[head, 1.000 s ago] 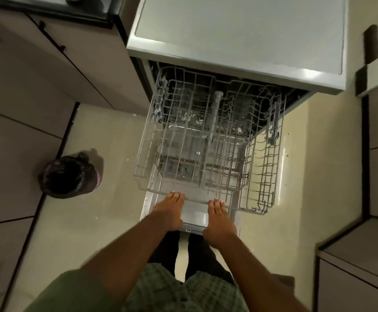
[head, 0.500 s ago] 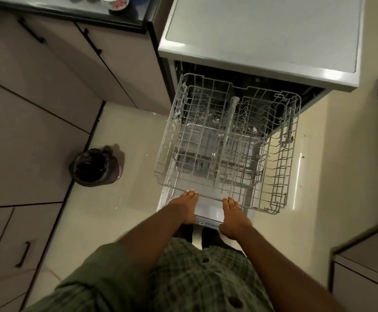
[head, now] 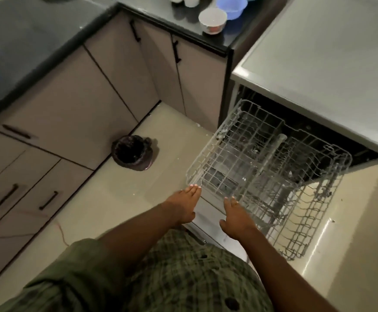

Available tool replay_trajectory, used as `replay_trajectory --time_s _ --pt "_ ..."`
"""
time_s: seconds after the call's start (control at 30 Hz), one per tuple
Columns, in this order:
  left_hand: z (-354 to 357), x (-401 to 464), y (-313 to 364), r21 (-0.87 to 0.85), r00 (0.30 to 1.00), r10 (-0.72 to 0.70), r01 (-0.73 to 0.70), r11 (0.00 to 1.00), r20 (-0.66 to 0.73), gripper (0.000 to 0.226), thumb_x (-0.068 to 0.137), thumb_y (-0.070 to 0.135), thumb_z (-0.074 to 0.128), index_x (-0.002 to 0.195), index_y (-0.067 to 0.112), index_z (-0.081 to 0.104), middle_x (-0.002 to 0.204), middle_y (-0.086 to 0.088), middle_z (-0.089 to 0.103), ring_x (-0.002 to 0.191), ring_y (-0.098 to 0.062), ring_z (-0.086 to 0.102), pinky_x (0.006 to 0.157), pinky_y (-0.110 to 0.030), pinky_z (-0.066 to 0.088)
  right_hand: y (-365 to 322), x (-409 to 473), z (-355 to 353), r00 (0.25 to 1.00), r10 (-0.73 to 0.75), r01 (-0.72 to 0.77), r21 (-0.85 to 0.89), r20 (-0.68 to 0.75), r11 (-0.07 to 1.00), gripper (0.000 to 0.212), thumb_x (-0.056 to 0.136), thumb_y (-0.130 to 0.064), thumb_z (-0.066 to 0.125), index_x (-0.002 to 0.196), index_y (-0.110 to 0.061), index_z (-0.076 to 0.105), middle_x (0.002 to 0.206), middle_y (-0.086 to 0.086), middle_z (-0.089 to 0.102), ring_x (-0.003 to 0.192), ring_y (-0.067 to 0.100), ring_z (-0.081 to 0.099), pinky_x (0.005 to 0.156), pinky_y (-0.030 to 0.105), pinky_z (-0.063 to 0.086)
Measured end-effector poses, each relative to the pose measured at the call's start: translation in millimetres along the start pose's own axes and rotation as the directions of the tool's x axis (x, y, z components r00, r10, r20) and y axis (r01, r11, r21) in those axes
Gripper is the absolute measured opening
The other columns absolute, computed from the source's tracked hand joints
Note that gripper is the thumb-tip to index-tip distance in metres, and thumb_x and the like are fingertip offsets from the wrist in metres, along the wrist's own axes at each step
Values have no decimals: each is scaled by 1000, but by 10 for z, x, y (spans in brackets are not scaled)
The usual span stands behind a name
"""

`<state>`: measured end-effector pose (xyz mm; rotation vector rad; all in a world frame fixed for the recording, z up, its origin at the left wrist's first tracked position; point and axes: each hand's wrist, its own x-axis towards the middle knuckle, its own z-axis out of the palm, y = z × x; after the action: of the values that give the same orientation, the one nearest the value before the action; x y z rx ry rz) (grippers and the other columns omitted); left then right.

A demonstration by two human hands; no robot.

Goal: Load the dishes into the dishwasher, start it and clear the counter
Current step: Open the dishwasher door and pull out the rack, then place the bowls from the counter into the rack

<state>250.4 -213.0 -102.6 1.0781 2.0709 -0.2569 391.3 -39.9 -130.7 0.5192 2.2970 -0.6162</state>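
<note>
Our left hand lies flat with straight fingers, its fingertips touching the near left corner of the upper rack, while our right hand hovers released, fingers extended, just at the rack's front rail; whether it still makes contact we cannot tell. A second ago both hands sat squarely on that front rail and we looked straight down into the dishwasher; since then our view has swung left and up, and the counter beside the machine has come into sight. We read that as the rack now being drawn out far enough and attention turning to the dishes, so loading proper has not yet begun. The upper rack stands pulled out over the lowered door and holds nothing we can see; the lower rack, showing beneath it at the right, also looks empty. On the counter wait a white bowl, seemingly empty, a blue bowl just behind it, and pale cups at the frame's top edge, too cropped to read. On the floor by the cabinets a small bin with a dark liner sits well apart from the racks
</note>
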Motion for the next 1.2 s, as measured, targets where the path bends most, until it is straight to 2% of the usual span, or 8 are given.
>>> replay_trajectory --time_s 0.2,0.37,0.47,0.63,0.83,1.0,1.13,1.2 --pt "93 -255 -285 9 975 -126 130 991 -183 87 105 33 45 164 9 -15 174 -10 -13 161 -24 -8 130 -43 12 -562 119 -234 985 -162 152 -148 -53 977 90 101 -40 57 166 -16 -1 173 13 -5 160 30 9 125 46 27" --pt "-67 -489 -812 74 957 -70 94 993 -283 85 106 27 42 163 8 -18 172 -11 -19 160 -25 -14 129 -42 0 -1142 240 -415 967 -230 206 -194 -107 959 92 102 -35 57 165 -18 -7 172 12 -12 160 29 3 126 41 21" --pt "-173 -607 -1299 113 940 -48 92 989 -337 85 107 30 40 162 8 -20 171 -11 -22 160 -25 -16 130 -42 -1 -1656 377 -484 953 -254 213 -229 -164 950 97 100 -39 59 165 -18 -11 172 15 -14 160 30 3 126 43 23" --pt "-247 -820 -2123 19 919 -119 136 991 -376 87 108 32 40 160 8 -25 169 -12 -28 157 -25 -24 131 -45 -3 -2627 640 -371 938 -266 217 -223 -221 950 101 100 -41 61 164 -19 -15 171 14 -16 160 29 0 129 42 15" --pt "-185 -1086 -2843 -45 911 -152 146 988 -383 94 104 39 47 162 8 -21 170 -11 -26 158 -25 -23 131 -47 -1 -3484 856 -322 932 -281 217 -267 -231 939 99 101 -41 58 164 -17 -14 172 13 -16 160 28 -3 130 40 8" --pt "-244 -1132 -3174 -39 912 -132 127 991 -388 99 102 48 48 162 9 -20 171 -11 -26 157 -26 -25 130 -49 -3 -3762 988 -431 929 -282 205 -303 -238 931 97 101 -48 54 164 -17 -12 172 14 -12 160 29 0 129 42 8" --pt "-376 -1064 -3228 -59 912 -140 127 990 -386 96 100 64 28 162 8 -20 169 -11 -29 156 -26 -28 129 -50 -6 -3762 1072 -530 937 -239 151 -325 -253 934 96 101 -66 38 164 -17 -15 172 16 -13 160 29 -3 129 44 7" --pt "-447 -1008 -3237 -73 908 -134 115 991 -396 96 102 66 28 162 9 -19 169 -10 -30 155 -26 -30 129 -51 -8 -3736 1107 -603 941 -203 111 -318 -272 942 94 101 -70 32 163 -18 -16 171 16 -15 160 30 -5 130 46 6"
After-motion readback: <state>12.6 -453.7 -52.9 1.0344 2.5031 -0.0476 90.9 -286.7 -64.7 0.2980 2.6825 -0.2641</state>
